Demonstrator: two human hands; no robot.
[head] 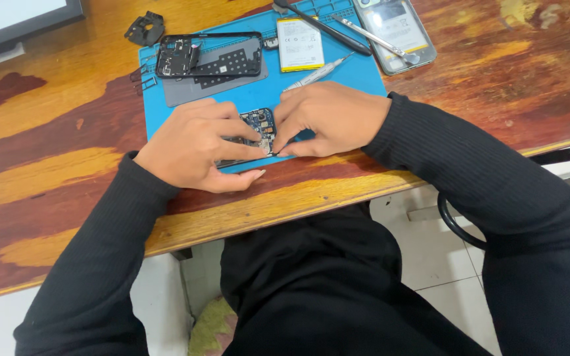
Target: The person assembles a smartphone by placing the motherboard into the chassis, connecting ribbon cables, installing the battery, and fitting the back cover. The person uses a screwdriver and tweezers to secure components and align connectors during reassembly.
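Both of my hands rest on a blue work mat (338,76) over a small blue phone circuit board (260,122). My left hand (196,145) presses on the board's left side and holds a dark part beneath it. My right hand (331,115) pinches the board's right edge with its fingertips. A thin silver screwdriver (315,74) lies just beyond my right hand, touching nothing I hold.
On the mat's far part lie a black phone frame (209,56), a grey plate (216,86), a white battery (300,45), black tweezers (328,28) and a clear phone case (397,29). A black bracket (145,28) sits on the wooden table (54,132). A monitor corner (14,20) is at the top left.
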